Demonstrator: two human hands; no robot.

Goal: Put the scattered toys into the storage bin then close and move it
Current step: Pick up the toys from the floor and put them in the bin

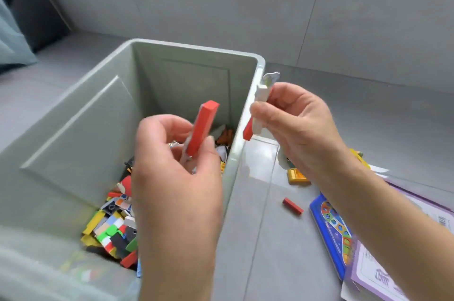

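Note:
An open grey-green storage bin (73, 129) stands on the floor, with several coloured blocks (115, 227) heaped in its bottom. My left hand (177, 190) is over the bin's inside and grips a long red block (202, 126) upright, with a small grey piece beside it. My right hand (294, 129) is at the bin's right rim, holding a white block (261, 101) together with a red piece (248, 132) and a pale flat piece. A small red block (292, 206) and a yellow piece (297, 176) lie on the floor to the right.
A blue game board (329, 232) and purple-edged cards (383, 278) lie on the grey tiled floor at the lower right. A dark sofa with a teal cushion (12, 38) stands at the far left. A grey wall rises behind the bin.

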